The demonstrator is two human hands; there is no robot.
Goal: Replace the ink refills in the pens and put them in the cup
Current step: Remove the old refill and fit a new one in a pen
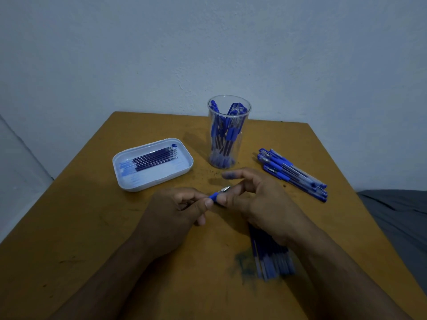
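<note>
Over the wooden table point(92, 227), both hands' fingers point(209, 202) pinch a blue-gripped, metal-tipped pen point(218, 193).

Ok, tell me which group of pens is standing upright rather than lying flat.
The pens in the clear cup at the back of the table stand upright. The capped pile at the right lies flat on the tabletop.

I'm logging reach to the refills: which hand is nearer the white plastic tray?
Left. The left hand sits just below the white plastic tray's near edge, pinching the blue pen; the right hand lies farther right, beyond the pen.
</note>
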